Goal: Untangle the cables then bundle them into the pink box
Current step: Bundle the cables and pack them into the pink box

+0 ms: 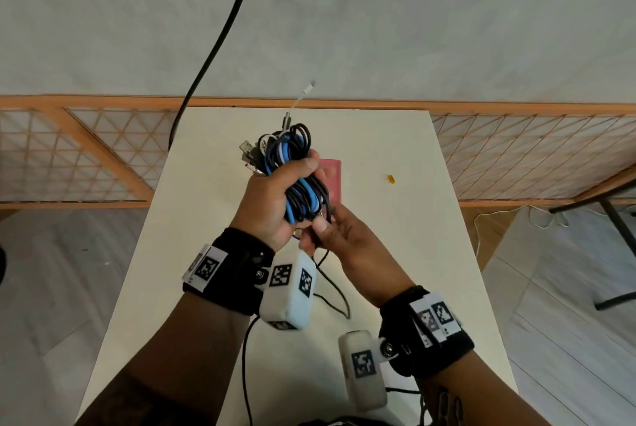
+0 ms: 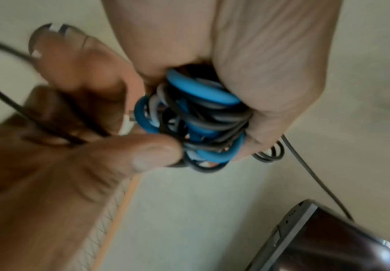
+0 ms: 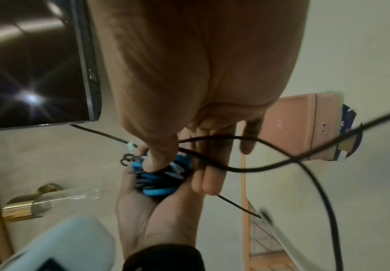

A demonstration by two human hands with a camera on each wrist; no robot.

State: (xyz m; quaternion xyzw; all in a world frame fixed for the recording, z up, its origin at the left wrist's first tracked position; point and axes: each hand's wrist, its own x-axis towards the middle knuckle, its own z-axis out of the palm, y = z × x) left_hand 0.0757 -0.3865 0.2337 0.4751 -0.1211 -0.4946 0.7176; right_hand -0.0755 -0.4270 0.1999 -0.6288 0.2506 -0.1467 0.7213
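1. Left hand [image 1: 272,198] is closed in a fist around the cable bundle [image 1: 292,167]: coiled black, blue and white leads, held up above the counter [image 1: 395,236]. Several plug ends stick out of the top of the coil.
2. Right hand [image 1: 339,233] works at the lower end of the bundle. Thumb and fingers pinch a loose black cable [image 3: 247,168]; the right wrist view shows this cable crossing the fingers and trailing off in a loop.
3. Pink box [image 1: 332,181] lies on the counter just behind the hands, partly hidden by them. Cannot tell from these views whether it is open.
4. Small yellow item [image 1: 390,179] lies on the counter, well apart to the right. Not identifiable.
5. Step in hand, as judged: bundling. Most leads look already gathered into the coil; the black tail seems to be the last loose length.
6. Next move likely calls for winding or tucking that tail while the left hand keeps the loops tight, then lowering the bundle into the box.
7. Risk: loosening the left hand may let the loops spring apart.
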